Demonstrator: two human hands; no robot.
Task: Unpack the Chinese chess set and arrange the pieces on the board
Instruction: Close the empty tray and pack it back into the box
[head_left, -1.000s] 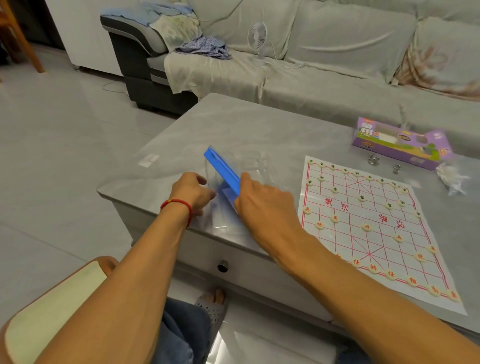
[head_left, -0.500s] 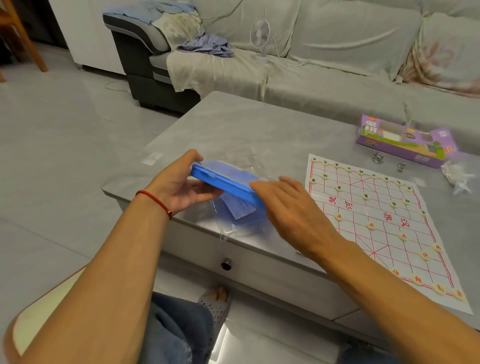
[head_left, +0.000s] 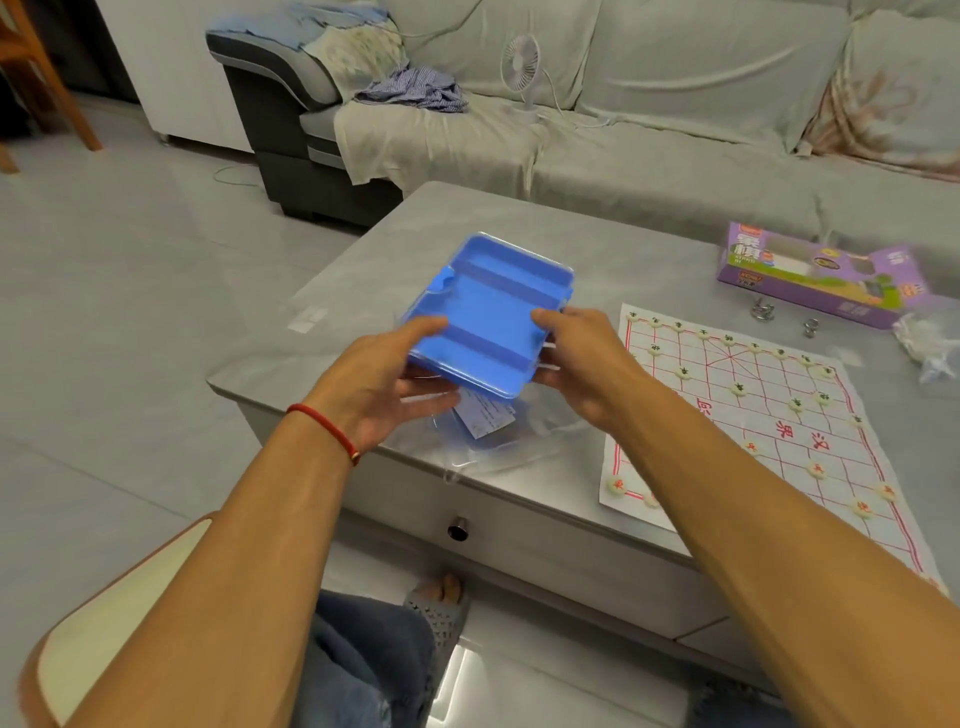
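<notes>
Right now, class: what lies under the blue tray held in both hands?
Under the blue tray, a white paper slip and clear plastic packaging lie on the table. The tray hides the rest of the slip.

Empty blue tray (head_left: 488, 317) held tilted above table; pieces (head_left: 737, 388) stand on board (head_left: 810, 436).

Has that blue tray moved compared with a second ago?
Yes. The blue tray, then tipped on edge near the table, now sits lifted and flatter between both hands.

Grey coffee table (head_left: 519, 228): chess board sheet (head_left: 769, 415) with pieces on right, purple box (head_left: 810, 280) behind it, two metal rings (head_left: 763, 310), crumpled plastic (head_left: 930, 348), clear packaging (head_left: 498, 441) at front edge.
</notes>
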